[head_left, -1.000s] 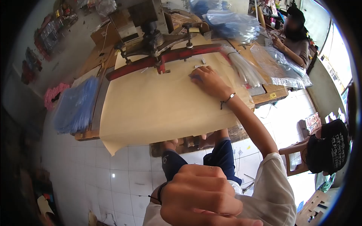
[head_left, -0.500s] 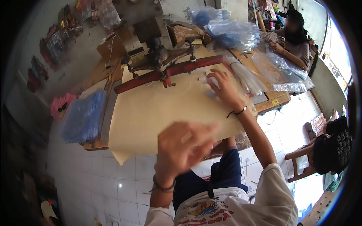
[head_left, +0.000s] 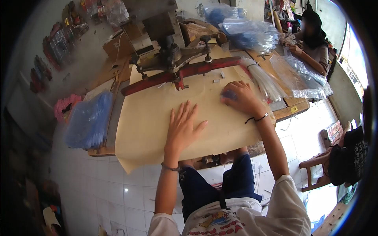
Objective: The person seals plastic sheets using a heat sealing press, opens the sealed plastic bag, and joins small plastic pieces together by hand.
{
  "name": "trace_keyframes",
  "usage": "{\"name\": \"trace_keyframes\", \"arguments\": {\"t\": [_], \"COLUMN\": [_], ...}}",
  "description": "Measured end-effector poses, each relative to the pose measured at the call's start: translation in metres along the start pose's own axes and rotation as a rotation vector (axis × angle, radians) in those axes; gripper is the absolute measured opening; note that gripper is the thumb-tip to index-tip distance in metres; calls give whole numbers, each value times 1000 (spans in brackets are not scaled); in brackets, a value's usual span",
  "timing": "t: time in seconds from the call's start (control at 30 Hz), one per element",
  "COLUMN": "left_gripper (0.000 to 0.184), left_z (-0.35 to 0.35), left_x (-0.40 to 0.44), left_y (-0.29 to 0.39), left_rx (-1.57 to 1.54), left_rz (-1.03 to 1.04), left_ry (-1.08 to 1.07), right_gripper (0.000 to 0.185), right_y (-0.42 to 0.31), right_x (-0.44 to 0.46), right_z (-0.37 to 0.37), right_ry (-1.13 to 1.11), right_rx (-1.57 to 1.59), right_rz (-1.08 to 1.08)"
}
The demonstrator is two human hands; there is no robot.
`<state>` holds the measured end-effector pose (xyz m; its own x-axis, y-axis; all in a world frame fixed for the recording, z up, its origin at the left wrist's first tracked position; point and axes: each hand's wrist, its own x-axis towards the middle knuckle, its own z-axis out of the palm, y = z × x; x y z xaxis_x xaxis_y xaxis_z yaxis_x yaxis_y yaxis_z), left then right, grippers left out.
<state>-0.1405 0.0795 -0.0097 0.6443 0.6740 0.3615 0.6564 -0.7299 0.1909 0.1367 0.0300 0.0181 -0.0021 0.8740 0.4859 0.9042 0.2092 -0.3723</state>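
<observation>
My left hand (head_left: 183, 126) rests palm down on a tan sheet (head_left: 145, 126), its fingers spread and holding nothing. To its right, my right hand (head_left: 243, 96) is curled over the same sheet. A bluish see-through plastic piece (head_left: 229, 94) shows under its fingers, partly hidden by them. Just beyond that hand lie two small clear pieces, one (head_left: 222, 74) close to the red bar and another (head_left: 216, 81) a little nearer me. The long red bar (head_left: 212, 67) of a press crosses above the far part of the sheet.
Blue-tinted plastic sheets (head_left: 87, 122) are stacked at the left. More clear bags (head_left: 252, 33) lie at the back, and a bundle of clear strips (head_left: 267, 82) sits right of the bar. Another person (head_left: 315, 43) is at the far right, beside plastic bags (head_left: 307, 74).
My left hand, blurred and raised before, has come down flat on the sheet. My right hand has drawn back from near the bar, uncovering the small clear pieces.
</observation>
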Motion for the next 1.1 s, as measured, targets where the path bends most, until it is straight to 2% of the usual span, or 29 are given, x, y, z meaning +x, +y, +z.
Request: {"name": "trace_keyframes", "arguments": {"t": [0.1,0.13,0.2,0.23,0.27,0.37,0.47,0.57,0.6,0.67,0.7,0.73,0.83,0.87,0.97,1.1], "left_gripper": [72,71,70,70,64,47,34,31,28,24,26,28,35,36,39,41], "left_z": [0,0,-10,-14,-14,-16,-12,-1,2,6,11,15,23,24,26,26], "left_x": [5,8,23,31,38,58,74,89,93,96,96,94,89,89,89,87], "left_y": [7,10,20,24,24,23,13,2,-1,-5,-8,-10,-13,-12,-12,-11], "left_rx": [69,95,90,82,67,67,83,39,-35,-192,-210,-229,-224,-228,-261,-228], "left_rz": [155,219,471,607,778,1055,1300,1391,1376,1331,1294,1252,1173,1158,1111,1075], "left_ry": [-4,-7,-104,-156,-11,-42,121,228,182,91,113,129,128,104,10,-49], "right_gripper": [26,26,26,26,26,32,43,40,42,45,48,48,49,49,42,34], "right_y": [-2,-3,-4,-8,-20,-38,-31,-26,-22,-14,-10,-8,-9,-6,-3,-2], "right_x": [4,7,15,17,19,28,43,54,55,50,48,47,39,33,33,30], "right_z": [2,3,1,-4,-13,-31,-26,-20,-14,4,12,15,19,22,24,31], "right_ry": [28,62,124,58,-8,-188,-308,-451,-499,-485,-482,-446,-394,-392,-420,-338], "right_rx": [12,27,52,119,186,330,514,616,711,801,852,804,829,844,840,855], "right_rz": [22,-29,-127,-165,-199,-245,-235,-253,-249,-294,-315,-438,-370,-280,-182,-208]}}
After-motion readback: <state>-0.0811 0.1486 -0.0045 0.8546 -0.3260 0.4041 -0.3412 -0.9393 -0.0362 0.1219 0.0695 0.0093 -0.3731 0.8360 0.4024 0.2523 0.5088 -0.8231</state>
